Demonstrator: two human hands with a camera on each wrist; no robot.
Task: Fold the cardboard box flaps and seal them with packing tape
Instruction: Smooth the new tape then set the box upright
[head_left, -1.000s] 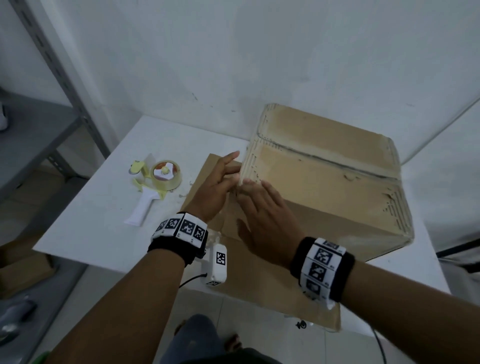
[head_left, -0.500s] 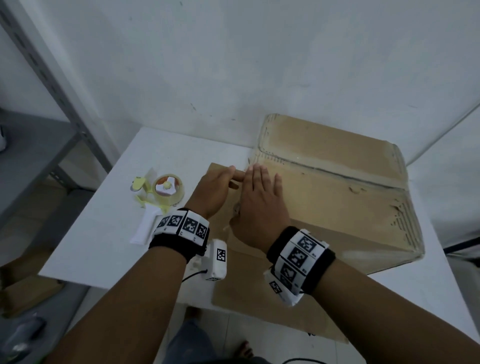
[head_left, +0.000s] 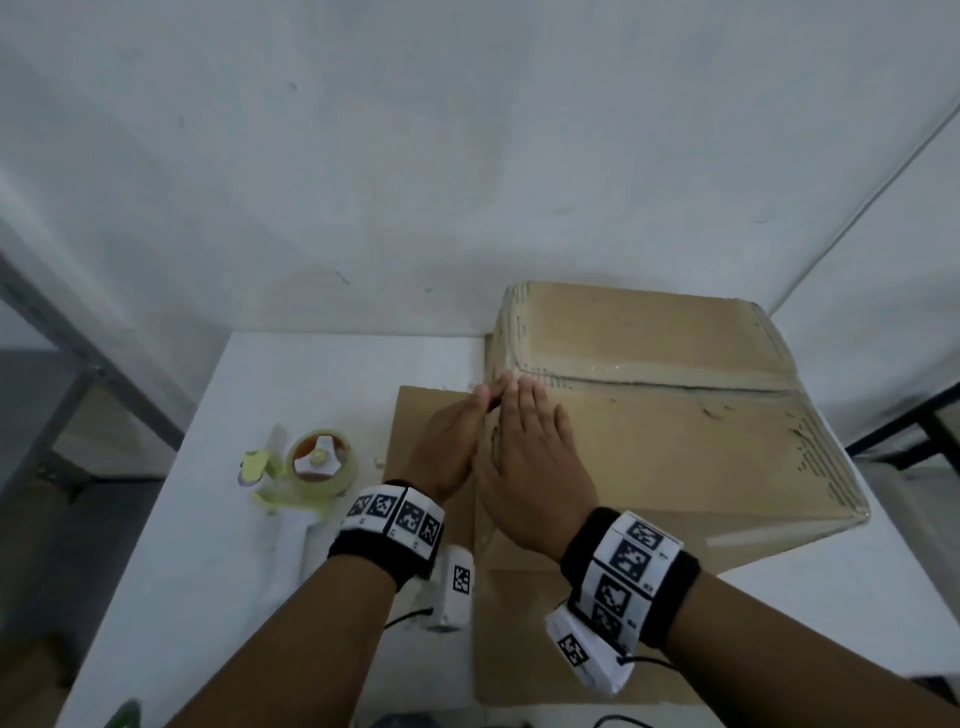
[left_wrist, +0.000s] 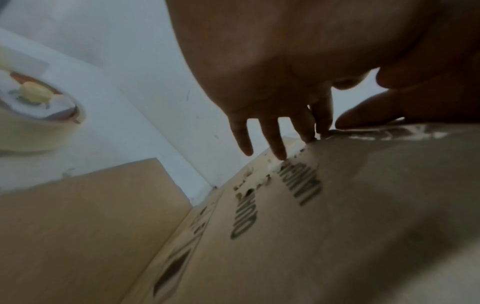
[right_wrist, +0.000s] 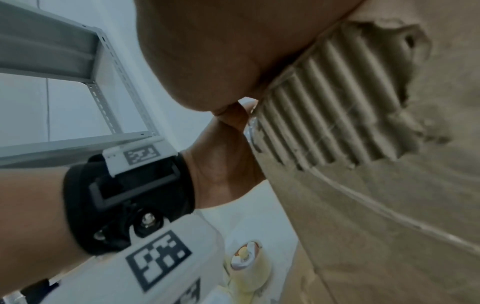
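Note:
The brown cardboard box (head_left: 670, 447) stands on the white table (head_left: 311, 364) with its top flaps folded down and meeting in a seam. My left hand (head_left: 452, 447) lies with straight fingers against the box's left side, fingertips at the top edge. Beside it, my right hand (head_left: 524, 462) rests flat on the near top flap at its left end. In the left wrist view the left fingers (left_wrist: 275, 142) touch the box edge above the printed side (left_wrist: 298, 205). In the right wrist view my palm (right_wrist: 221, 51) presses on torn corrugated cardboard (right_wrist: 337, 123). Neither hand holds anything.
A yellow tape dispenser with a clear tape roll (head_left: 311, 467) lies on the table left of my left hand. A flat cardboard sheet (head_left: 519, 634) lies under the box and overhangs the near table edge. A grey metal shelf frame (right_wrist: 64, 61) stands to the left. White walls close behind.
Both hands have slid away from me along the box's left edge toward its seam. The right hand came up from the side onto the top flap. The dispenser has not moved.

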